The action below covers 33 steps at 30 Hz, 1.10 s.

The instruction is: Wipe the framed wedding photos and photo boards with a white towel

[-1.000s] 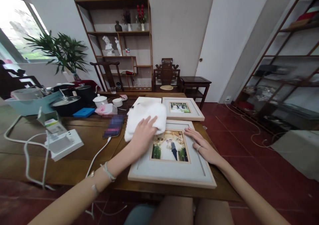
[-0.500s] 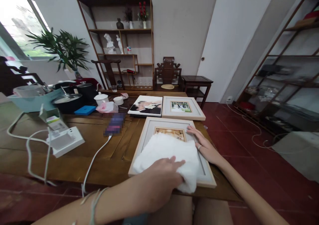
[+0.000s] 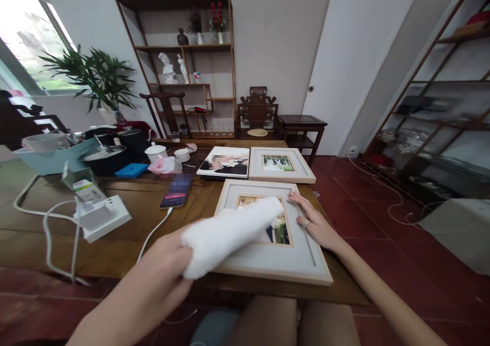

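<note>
My left hand [image 3: 168, 264] is closed on a folded white towel [image 3: 233, 233], lifted over the left part of a picture frame. That picture frame [image 3: 252, 264] lies flat near the table's front edge, with pale wood sides and a white mat. Its small photo is partly hidden by the towel. On the frame's right side rests my right hand [image 3: 316, 223], fingers stretched out flat and a ring on one of them. Behind it are a second framed photo [image 3: 306, 171] and, left of that, a photo panel [image 3: 225, 162].
A phone [image 3: 176, 190] with a white cable lies on the wooden table [image 3: 153, 256], left of the frame. Farther left are an opened white box [image 3: 107, 218], a blue box [image 3: 131, 170], a lidded cup [image 3: 155, 152], and a pot [image 3: 105, 157] beside a light-blue basin [image 3: 49, 162].
My left hand has moved left and raised the towel, which was spread over the frame's lower part. More of the photo shows now. My right hand stays on the frame's right side.
</note>
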{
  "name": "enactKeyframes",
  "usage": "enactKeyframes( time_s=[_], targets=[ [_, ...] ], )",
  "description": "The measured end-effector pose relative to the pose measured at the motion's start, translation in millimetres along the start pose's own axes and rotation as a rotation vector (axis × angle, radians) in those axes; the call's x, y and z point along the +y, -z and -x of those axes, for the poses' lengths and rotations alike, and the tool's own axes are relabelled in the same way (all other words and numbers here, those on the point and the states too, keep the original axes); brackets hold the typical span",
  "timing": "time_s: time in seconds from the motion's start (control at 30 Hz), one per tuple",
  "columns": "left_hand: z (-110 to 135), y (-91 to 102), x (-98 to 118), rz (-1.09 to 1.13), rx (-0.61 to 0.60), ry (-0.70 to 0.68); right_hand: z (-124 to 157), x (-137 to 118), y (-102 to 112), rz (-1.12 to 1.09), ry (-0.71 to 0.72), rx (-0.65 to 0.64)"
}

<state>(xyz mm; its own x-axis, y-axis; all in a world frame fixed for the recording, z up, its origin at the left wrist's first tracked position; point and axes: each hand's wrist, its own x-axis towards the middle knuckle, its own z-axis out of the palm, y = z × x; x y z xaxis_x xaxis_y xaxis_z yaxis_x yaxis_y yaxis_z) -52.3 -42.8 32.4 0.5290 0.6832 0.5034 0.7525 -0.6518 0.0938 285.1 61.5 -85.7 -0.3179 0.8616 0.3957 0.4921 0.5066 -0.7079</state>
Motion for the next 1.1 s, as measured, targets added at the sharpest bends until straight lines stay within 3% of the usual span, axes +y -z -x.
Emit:
enactKeyframes(
  time_s=[0.1, 0.17, 0.3, 0.5, 0.63, 0.8, 1.1],
  targets=[
    [-1.3, 11.9, -14.3, -0.175, 0.189, -0.093, 0.2, -0.7, 0.5, 0.004, -0.020, -0.008],
    [-2.6, 14.5, -24.4, -0.310, 0.329, -0.035, 0.3, -1.5, 0.6, 0.003, -0.028, -0.014],
    [-2.2, -3.8, -43.0, -0.398, 0.411, 0.021, 0.5, -2.6, -0.1, -0.016, -0.030, 0.003],
    [16.3, -65.7, -54.2, -0.258, 0.304, -0.028, 1.4, -3.9, 0.9, -0.020, -0.047, 0.024],
    [28.7, -92.3, -49.8, -0.166, 0.218, 0.056, 2.1, -6.6, 5.4, -0.049, -0.054, 0.050],
    [27.7, -100.4, -45.0, -0.119, 0.119, 0.117, 4.0, -6.5, 11.2, -0.102, -0.100, 0.083],
    [22.6, -96.3, -41.6, -0.093, 0.099, 0.119, 11.0, -6.2, 20.6, -0.168, -0.115, -0.015]
  ],
)
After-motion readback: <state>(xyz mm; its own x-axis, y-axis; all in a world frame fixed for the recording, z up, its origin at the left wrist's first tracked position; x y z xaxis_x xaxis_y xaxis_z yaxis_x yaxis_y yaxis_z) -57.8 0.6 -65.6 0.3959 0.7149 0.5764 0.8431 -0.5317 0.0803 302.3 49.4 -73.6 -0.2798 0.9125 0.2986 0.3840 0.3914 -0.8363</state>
